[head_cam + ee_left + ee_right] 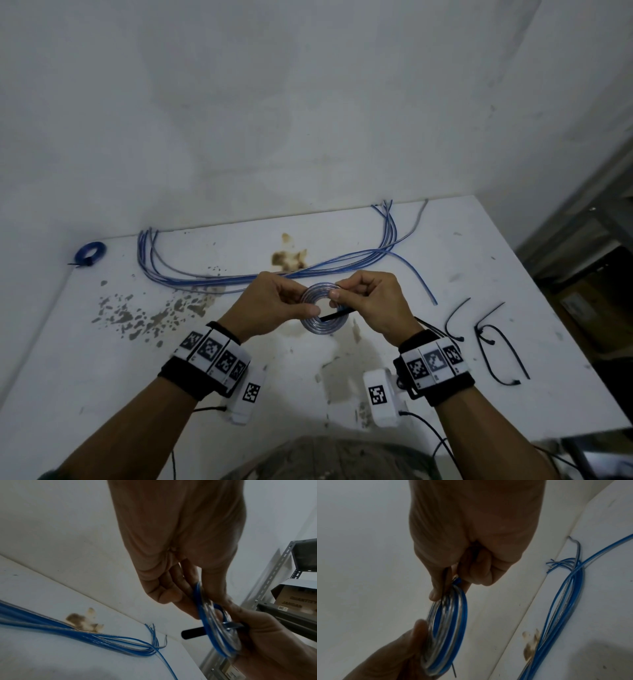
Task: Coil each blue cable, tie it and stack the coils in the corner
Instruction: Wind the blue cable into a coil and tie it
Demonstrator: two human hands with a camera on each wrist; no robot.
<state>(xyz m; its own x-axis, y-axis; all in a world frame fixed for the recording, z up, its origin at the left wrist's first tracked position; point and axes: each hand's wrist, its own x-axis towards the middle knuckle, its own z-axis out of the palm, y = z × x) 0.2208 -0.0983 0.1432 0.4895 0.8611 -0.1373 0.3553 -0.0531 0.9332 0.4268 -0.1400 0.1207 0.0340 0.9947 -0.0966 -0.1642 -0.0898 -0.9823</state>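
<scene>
Now tying step: left hand [274, 305] pinches coil [323, 311] at its 9 o'clock, right hand [371, 303] grips it plus black tie [337, 314] at 3, held above table [445, 246] center. Next, prob.: thread tie thru, cinch.

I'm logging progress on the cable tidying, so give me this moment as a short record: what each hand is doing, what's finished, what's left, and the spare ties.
left hand: pinches the left side of the cable coil
right hand: pinches the coil's right side and the black zip tie laid across it
finished: one tied coil in the table's far left corner
left to coil: loose blue cables along the back of the table
spare ties: black zip ties right of the hands
</scene>
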